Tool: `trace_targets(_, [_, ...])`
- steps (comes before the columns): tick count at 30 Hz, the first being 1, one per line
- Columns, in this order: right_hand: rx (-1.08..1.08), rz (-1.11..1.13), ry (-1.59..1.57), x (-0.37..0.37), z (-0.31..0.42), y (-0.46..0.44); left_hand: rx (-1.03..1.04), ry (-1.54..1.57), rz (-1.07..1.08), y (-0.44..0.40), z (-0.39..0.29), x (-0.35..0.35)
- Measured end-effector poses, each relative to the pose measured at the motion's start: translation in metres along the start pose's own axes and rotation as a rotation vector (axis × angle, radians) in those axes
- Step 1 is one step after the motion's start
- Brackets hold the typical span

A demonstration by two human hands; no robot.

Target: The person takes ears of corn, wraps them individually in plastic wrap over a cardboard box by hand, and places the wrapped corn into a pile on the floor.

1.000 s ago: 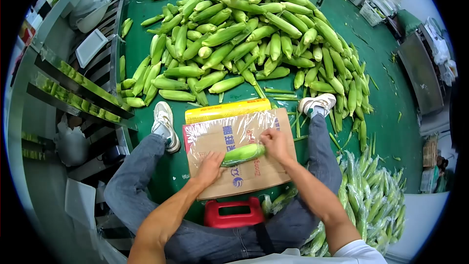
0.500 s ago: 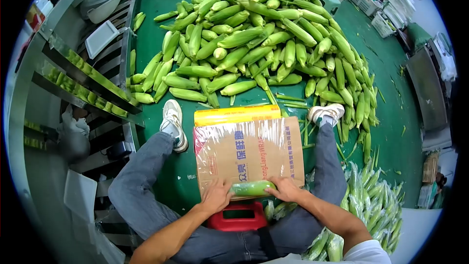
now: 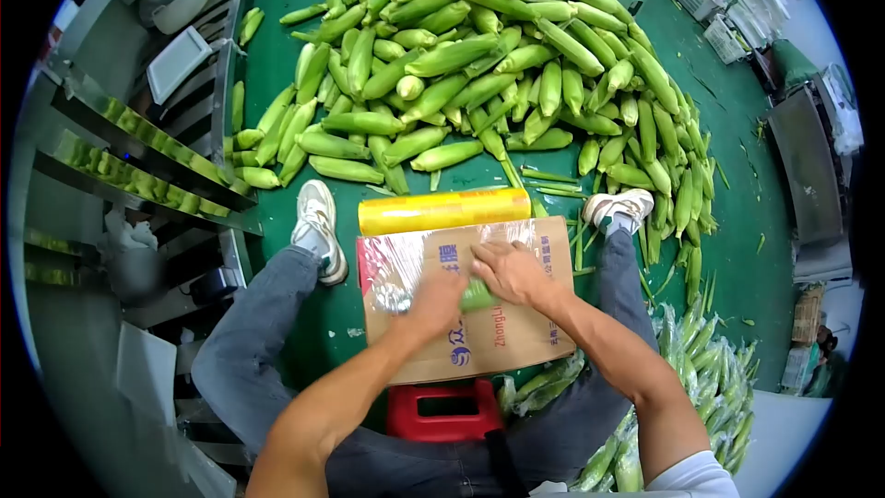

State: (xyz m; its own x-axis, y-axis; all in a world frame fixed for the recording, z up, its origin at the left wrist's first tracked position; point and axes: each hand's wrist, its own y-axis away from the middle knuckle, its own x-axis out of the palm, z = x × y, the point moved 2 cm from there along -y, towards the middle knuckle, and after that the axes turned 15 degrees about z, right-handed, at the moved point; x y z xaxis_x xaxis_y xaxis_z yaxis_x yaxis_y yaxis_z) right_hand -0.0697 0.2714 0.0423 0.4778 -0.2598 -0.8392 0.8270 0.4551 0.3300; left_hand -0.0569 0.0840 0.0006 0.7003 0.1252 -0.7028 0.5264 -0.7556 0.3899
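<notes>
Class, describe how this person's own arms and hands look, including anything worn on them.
The left hand and right hand are ungloved, with no watch visible. The right arm meets a short white sleeve; no sleeve shows on the left arm. Blur prevents checking for rings.

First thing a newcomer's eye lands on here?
Probably the big heap of green corn, spread over the green floor ahead of the person's feet. Next, the bright yellow roll along the far edge of the printed cardboard, where left hand and right hand meet at one partly hidden ear. Lower right, a pile of film-wrapped corn.
</notes>
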Motion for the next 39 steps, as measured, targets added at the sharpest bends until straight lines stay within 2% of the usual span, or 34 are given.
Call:
trace_targets(1, [0.010,0.016,0.034,0.003,0.006,0.003,-0.017,0.004,0.133,0.010,-0.002,0.012])
trace_targets(3, [0.042,0.047,0.119,0.008,0.007,0.007,0.127,0.119,0.336,0.040,-0.012,0.058])
trace_targets(4, [0.055,0.059,0.170,0.017,0.001,0.006,0.176,0.251,0.550,0.062,-0.031,0.063])
trace_targets(5, [0.053,0.065,0.169,0.018,-0.002,0.007,0.321,0.474,0.823,0.079,-0.043,0.077])
trace_targets(6, [0.052,0.072,0.165,0.019,-0.003,0.008,0.365,0.455,1.069,0.096,-0.066,0.073])
trace_targets(7, [0.052,0.082,0.157,0.011,0.004,0.010,0.350,0.743,1.106,0.117,-0.071,0.076])
trace_targets(8, [0.164,0.353,0.070,0.002,0.003,0.013,0.190,1.055,1.111,0.135,-0.073,0.078])
trace_targets(9, [0.164,0.499,-0.157,-0.005,0.011,0.028,0.016,1.355,1.095,0.149,-0.076,0.069])
trace_targets(10, [0.158,0.638,-0.380,-0.015,0.018,0.044,0.072,1.316,1.060,0.146,-0.073,0.061])
trace_targets(11, [-0.053,0.616,-0.474,-0.014,0.033,0.075,-0.016,1.505,1.023,0.147,-0.073,0.052])
trace_targets(12, [-0.264,0.592,-0.558,-0.010,0.054,0.112,-0.012,1.641,0.969,0.143,-0.072,0.043])
trace_targets(13, [-0.305,0.645,-0.441,-0.028,0.079,0.141,-0.005,1.775,0.918,0.138,-0.073,0.034])
trace_targets(14, [-0.245,0.503,-0.368,-0.032,0.088,0.164,0.091,1.549,0.959,0.128,-0.081,0.014])
trace_targets(15, [-0.105,0.538,-0.484,-0.024,0.081,0.187,0.139,1.062,0.750,0.126,-0.096,0.006])
trace_targets(17, [0.127,0.304,-0.634,-0.014,0.061,0.234,0.197,0.119,0.300,0.125,-0.134,-0.006])
trace_targets(18, [0.391,0.472,-0.936,-0.009,0.049,0.264,0.307,0.047,-0.116,0.127,-0.149,0.004])
trace_targets(19, [0.657,0.627,-1.223,-0.008,0.034,0.294,0.414,-0.002,-0.147,0.121,-0.158,0.013])
trace_targets(21, [0.923,0.691,-1.517,0.018,0.014,0.385,0.632,-0.113,-0.205,0.103,-0.160,0.028])
trace_targets(22, [1.088,0.636,-1.453,0.028,0.005,0.443,0.690,-0.215,-0.410,0.091,-0.150,0.035])
trace_targets(23, [1.171,0.801,-1.325,0.014,0.002,0.497,0.724,-0.159,-0.657,0.080,-0.134,0.028])
trace_targets(24, [1.207,0.880,-1.230,0.019,-0.013,0.564,0.496,-0.236,-0.535,0.067,-0.094,0.048])
trace_targets(26, [1.061,1.091,-0.981,-0.009,0.004,0.592,-0.074,-0.217,-0.443,0.067,-0.042,0.045])
trace_targets(28, [0.954,1.302,-0.791,0.007,-0.001,0.589,-0.234,-0.246,-0.459,0.069,-0.005,0.037])
trace_targets(30, [0.832,1.469,-0.568,0.019,-0.023,0.568,-0.204,-0.169,-0.441,0.063,0.022,0.039])
trace_targets(32, [0.867,1.345,0.067,-0.029,-0.017,0.441,-0.154,-0.090,-0.379,0.058,0.040,0.054])
trace_targets(33, [0.896,0.862,0.267,-0.026,-0.046,0.378,-0.107,-0.067,-0.334,0.055,0.050,0.057])
trace_targets(34, [0.713,0.271,0.237,-0.041,-0.043,0.298,-0.060,-0.048,-0.293,0.052,0.058,0.057])
trace_targets(35, [0.504,-0.176,0.066,-0.048,-0.035,0.224,-0.081,-0.041,-0.280,0.051,0.058,0.054])
trace_targets(36, [0.340,-0.374,0.177,-0.037,-0.038,0.159,-0.101,-0.035,-0.264,0.053,0.054,0.050])
trace_targets(39, [0.300,-0.240,0.240,-0.001,-0.053,0.040,-0.068,0.071,-0.220,0.064,0.054,0.027])
